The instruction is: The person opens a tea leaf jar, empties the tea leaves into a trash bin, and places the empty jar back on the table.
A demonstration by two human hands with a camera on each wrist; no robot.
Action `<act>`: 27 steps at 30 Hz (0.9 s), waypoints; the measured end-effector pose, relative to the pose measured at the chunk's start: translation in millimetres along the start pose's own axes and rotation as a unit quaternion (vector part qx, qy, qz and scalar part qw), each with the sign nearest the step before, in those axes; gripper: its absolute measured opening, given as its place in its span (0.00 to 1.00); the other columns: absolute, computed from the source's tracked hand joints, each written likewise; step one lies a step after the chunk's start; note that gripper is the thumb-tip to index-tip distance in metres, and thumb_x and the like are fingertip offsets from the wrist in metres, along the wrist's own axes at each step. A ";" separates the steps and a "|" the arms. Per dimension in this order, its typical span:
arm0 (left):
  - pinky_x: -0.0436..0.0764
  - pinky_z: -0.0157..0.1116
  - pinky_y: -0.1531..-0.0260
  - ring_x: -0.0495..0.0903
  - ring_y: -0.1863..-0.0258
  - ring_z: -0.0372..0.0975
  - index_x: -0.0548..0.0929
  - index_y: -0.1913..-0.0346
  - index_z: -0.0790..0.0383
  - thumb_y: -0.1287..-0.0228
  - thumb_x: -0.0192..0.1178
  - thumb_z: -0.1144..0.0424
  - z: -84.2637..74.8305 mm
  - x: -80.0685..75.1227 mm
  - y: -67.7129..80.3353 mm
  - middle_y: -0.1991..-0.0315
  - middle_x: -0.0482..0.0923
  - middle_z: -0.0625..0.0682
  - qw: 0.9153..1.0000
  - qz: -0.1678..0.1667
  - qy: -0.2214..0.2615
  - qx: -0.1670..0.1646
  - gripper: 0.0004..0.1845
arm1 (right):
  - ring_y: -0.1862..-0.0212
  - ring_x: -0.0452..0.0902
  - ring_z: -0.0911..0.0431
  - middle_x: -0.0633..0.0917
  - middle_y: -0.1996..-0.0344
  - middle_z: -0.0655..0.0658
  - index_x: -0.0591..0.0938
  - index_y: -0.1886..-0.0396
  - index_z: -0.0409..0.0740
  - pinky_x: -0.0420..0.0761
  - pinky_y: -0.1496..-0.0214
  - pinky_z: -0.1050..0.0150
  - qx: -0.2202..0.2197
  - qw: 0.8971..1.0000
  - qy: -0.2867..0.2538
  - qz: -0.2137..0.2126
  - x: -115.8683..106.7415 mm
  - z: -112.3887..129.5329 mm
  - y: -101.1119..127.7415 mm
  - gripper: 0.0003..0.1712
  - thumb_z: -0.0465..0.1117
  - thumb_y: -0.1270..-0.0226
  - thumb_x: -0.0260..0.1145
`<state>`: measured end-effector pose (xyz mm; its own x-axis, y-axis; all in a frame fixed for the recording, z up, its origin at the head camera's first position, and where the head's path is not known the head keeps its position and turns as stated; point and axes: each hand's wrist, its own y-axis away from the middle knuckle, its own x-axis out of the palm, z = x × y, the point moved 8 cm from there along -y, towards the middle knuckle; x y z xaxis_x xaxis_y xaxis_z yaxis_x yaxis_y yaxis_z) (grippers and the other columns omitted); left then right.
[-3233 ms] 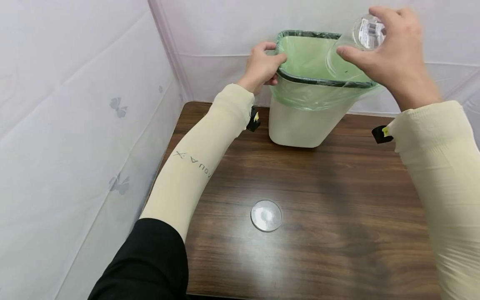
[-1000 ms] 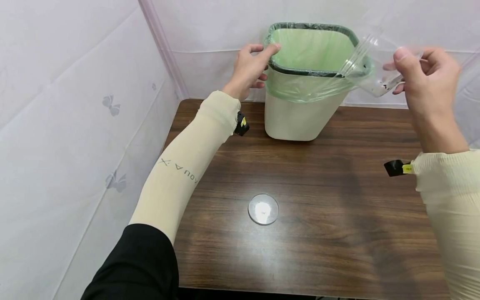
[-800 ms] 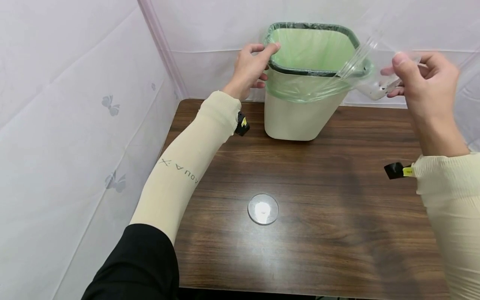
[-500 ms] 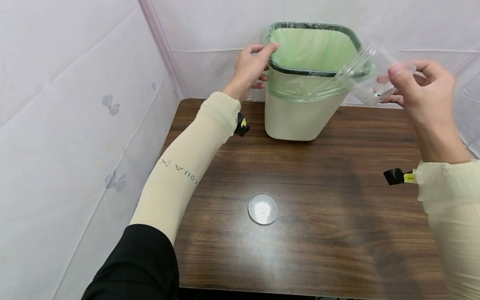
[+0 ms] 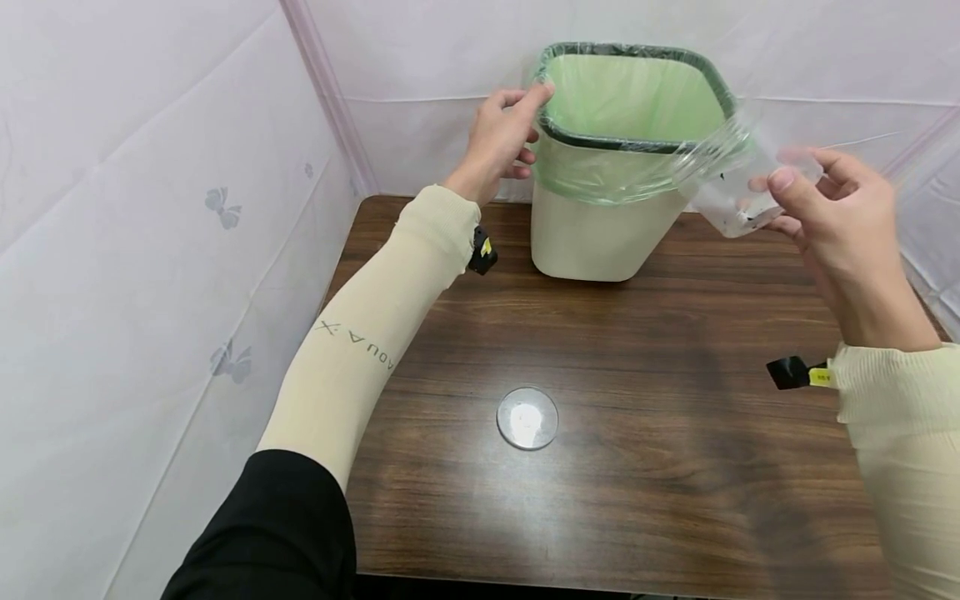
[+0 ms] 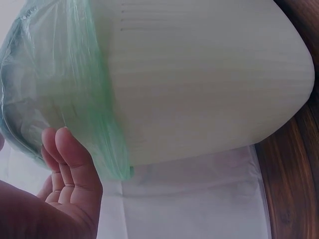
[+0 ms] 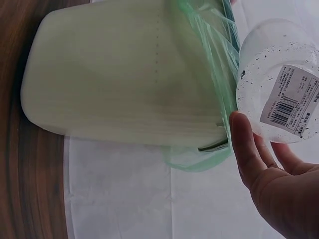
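A white trash bin point(image 5: 583, 233) with a green liner point(image 5: 617, 185) folded over its rim stands at the back of the table. My left hand point(image 5: 498, 142) holds its left rim, thumb over the edge and the other fingers outside against the liner. At the bin's right, my right hand point(image 5: 847, 204) grips a clear plastic jar point(image 5: 738, 196) between thumb and fingers. The jar is tilted, mouth towards the rim, and dark specks cling inside its base. A barcode label point(image 7: 291, 99) shows on the base in the right wrist view. A clear round lid point(image 5: 527, 418) lies on the table.
The brown wood-grain table point(image 5: 637, 483) ends at a front edge near the bottom of the head view. White sheeting point(image 5: 420, 50) hangs close behind the bin and along the left side.
My right hand has carried the jar from above the bin's opening out to the right and lowered it, turning it so the base faces down. My left hand stays at the rim, slightly drawn back.
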<state>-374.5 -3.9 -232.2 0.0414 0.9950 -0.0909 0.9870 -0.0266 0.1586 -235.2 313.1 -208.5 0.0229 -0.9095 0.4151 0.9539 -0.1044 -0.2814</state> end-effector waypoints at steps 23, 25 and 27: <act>0.80 0.34 0.78 0.76 0.77 0.40 0.76 0.39 0.40 0.31 0.59 0.39 -0.5 6.9 10.5 0.59 0.78 0.50 0.999 0.022 -0.001 0.027 0.22 | 0.63 0.88 0.48 0.87 0.58 0.33 0.83 0.51 0.21 0.86 0.60 0.61 0.068 0.995 0.007 0.078 -6.6 -27.0 21.9 0.16 0.24 0.28 0.52; 0.80 0.35 0.78 0.76 0.77 0.40 0.75 0.39 0.40 0.31 0.60 0.39 -1.2 7.0 11.4 0.59 0.78 0.50 0.999 0.022 0.000 0.029 0.22 | 0.63 0.88 0.48 0.87 0.58 0.34 0.83 0.51 0.22 0.86 0.61 0.61 0.066 0.994 0.017 0.084 -5.3 -27.2 25.0 0.16 0.24 0.28 0.51; 0.80 0.35 0.78 0.76 0.77 0.40 0.75 0.39 0.40 0.31 0.60 0.39 -1.4 6.4 11.9 0.59 0.78 0.50 0.999 0.020 0.001 0.029 0.22 | 0.63 0.88 0.48 0.87 0.60 0.34 0.83 0.49 0.22 0.86 0.61 0.61 0.065 0.993 0.026 0.092 -3.8 -27.5 27.5 0.17 0.24 0.28 0.51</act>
<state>-362.7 2.2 -229.5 0.0812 0.9932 -0.0836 0.9919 -0.0723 0.1047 -217.3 302.6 -241.6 0.1877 -0.9283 0.3211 0.9657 0.1146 -0.2331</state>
